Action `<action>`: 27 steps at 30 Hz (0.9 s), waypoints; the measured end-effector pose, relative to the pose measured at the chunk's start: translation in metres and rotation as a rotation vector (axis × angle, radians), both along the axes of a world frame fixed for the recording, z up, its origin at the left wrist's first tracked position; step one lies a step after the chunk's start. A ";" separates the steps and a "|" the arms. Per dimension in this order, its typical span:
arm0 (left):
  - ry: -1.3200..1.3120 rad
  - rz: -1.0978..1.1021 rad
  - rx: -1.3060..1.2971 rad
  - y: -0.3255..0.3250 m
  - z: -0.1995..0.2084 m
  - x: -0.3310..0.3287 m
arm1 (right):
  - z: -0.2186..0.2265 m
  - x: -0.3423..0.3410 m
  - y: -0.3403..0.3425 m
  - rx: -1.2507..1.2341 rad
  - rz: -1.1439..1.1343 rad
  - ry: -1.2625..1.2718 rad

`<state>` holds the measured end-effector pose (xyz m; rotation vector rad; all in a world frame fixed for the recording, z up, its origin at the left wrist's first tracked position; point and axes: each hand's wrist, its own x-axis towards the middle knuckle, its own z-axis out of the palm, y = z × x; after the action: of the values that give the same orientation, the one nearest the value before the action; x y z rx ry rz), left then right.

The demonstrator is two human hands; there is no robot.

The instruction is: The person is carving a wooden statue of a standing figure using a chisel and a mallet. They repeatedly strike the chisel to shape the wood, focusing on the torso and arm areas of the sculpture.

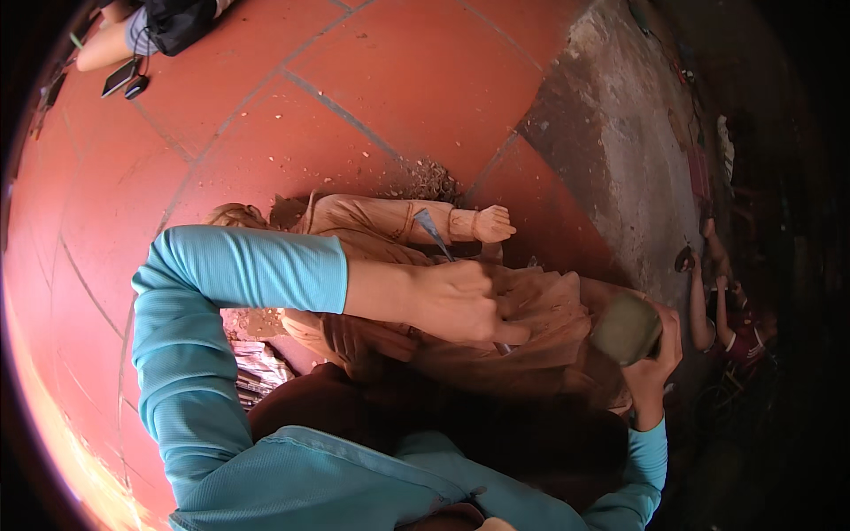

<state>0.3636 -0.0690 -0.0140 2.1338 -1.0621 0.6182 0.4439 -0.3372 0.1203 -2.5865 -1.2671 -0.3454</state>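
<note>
A carved wooden figure (381, 212) lies across in front of me, its head at the left and its folded robe toward the right. My left hand (456, 301) is closed around a metal chisel (430, 228) above the figure's middle. One flared grey end sticks out beyond the fist, and a bit of metal shows below the fingers. At the robe's right end, my right hand (653, 354) grips a greenish, block-shaped mallet (627, 330), raised near the wood. The mallet's handle is mostly hidden by my hand.
Several metal carving tools (258, 367) lie beside my left elbow. Wood shavings (432, 180) are heaped beyond the figure on red floor tiles (345, 62). A phone (119, 79) and another person's leg (104, 49) are far left. Other people (739, 332) sit at the dark right.
</note>
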 end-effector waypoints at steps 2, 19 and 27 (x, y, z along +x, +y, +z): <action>-0.028 0.008 -0.004 -0.003 -0.019 -0.001 | -0.001 -0.014 0.002 -0.053 0.038 -0.039; 0.409 0.117 -0.401 -0.007 -0.031 0.002 | -0.068 -0.022 0.041 0.119 -0.055 0.251; 0.333 0.207 -0.531 -0.007 -0.026 0.005 | -0.067 0.002 0.044 0.120 0.159 0.275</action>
<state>0.3684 -0.0760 -0.0397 1.7978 -0.4349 0.5400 0.4459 -0.2936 0.0535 -2.3189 -1.2979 -0.0322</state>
